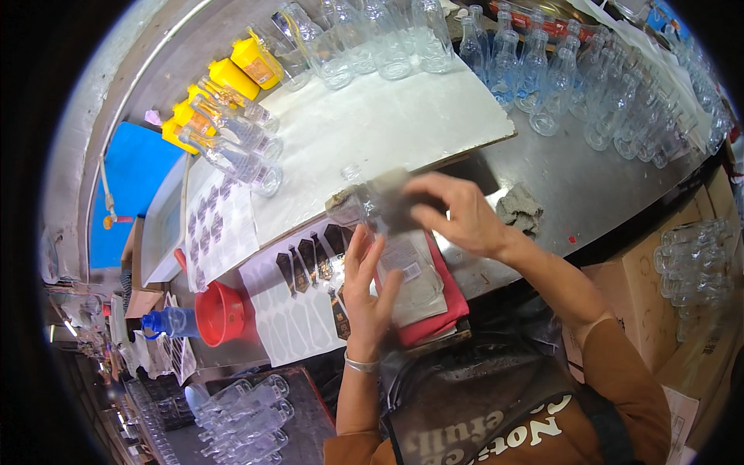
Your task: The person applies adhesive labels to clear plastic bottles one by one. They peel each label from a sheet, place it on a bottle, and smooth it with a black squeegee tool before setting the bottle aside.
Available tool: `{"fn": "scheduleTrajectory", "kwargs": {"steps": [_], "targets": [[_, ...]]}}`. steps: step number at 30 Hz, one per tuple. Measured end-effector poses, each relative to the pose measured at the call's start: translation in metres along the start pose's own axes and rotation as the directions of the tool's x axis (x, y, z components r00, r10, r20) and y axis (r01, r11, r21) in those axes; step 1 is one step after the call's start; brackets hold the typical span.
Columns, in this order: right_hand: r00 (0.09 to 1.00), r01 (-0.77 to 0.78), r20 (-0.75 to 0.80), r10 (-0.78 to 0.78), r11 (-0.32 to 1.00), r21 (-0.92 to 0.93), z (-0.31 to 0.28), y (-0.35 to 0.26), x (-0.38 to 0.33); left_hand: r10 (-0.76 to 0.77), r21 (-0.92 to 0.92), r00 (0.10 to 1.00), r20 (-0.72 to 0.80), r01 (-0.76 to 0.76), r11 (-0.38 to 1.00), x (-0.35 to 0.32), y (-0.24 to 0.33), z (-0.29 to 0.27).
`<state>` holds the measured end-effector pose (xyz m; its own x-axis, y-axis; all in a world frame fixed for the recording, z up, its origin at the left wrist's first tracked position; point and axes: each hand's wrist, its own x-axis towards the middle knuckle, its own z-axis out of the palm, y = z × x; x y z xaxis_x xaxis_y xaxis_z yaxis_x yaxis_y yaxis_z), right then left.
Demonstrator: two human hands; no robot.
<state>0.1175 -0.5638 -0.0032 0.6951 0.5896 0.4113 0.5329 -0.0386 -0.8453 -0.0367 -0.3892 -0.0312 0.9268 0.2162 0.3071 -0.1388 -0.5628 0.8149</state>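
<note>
My left hand [366, 291] is raised with its fingers stretched and apart, over a stack of damp sheets [411, 267] and a pink-red cloth [443, 298]. Just beyond its fingertips is a clear glass object [363, 211], smeared by motion, at the edge of the white board [372, 128]. My right hand [461, 213] curls its fingers closed around something greyish that motion blurs too much to name. Left of my left hand lies a decal sheet [271, 310] with several black-and-gold, bottle-shaped decals [304, 262].
Clear glass bottles [554, 85] crowd the back right; others [232, 147] lie at the board's left near yellow containers [232, 74]. A crumpled grey cloth [519, 209] sits right of my right hand. At left are a red tub [221, 314] and blue-capped bottle [172, 322].
</note>
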Motion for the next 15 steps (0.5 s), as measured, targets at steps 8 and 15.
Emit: {"fn": "scheduleTrajectory", "kwargs": {"steps": [8,15], "targets": [[0.954,0.297,0.031,-0.297,0.932,-0.207,0.001,-0.019,0.016,-0.051,0.025,0.989,0.137,0.048,0.999,-0.028,0.003,-0.01],[0.763,0.635,0.335,-0.554,0.74,-0.222,0.021,-0.054,-0.041,0.036,-0.094,0.999,-0.006,-0.036,0.995,-0.031,0.006,0.012]]}}
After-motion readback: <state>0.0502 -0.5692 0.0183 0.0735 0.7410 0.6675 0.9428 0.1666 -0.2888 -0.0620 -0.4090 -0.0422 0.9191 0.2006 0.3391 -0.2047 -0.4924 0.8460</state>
